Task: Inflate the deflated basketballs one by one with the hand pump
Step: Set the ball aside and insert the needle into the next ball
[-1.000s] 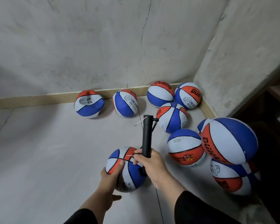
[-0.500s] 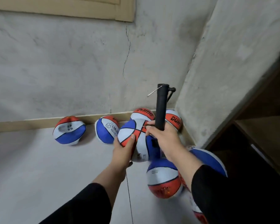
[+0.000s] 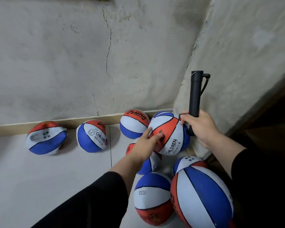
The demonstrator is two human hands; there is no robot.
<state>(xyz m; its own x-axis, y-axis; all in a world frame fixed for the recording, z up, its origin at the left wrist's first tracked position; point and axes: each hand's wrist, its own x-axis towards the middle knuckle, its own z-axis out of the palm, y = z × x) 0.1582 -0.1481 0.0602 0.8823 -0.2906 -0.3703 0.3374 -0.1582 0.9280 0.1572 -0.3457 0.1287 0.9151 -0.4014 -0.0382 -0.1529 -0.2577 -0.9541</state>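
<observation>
Red, white and blue panels cover the basketball (image 3: 169, 134) held up in the corner, its "CHILDREN" lettering running up the white panel; it looks round and fairly full. The left hand (image 3: 146, 144) is spread flat against its near side, fingers apart, not wrapped round it. The right hand (image 3: 199, 127) is clamped on the lower end of the black hand pump (image 3: 195, 93), and its fingertips pinch the thin needle at the ball's upper right. The pump stands almost upright, long axis vertical, hose looped at its top end, close to the right wall (image 3: 237, 55). Along the baseboard (image 3: 72, 120) lie a caved-in ball (image 3: 45, 138), a dented ball (image 3: 91, 136) and a third ball (image 3: 133, 124). More balls crowd the floor (image 3: 39, 178) below the hands, the large near ball (image 3: 202, 196) closest. Open tile lies to the left; the right side is hemmed in by wall.
</observation>
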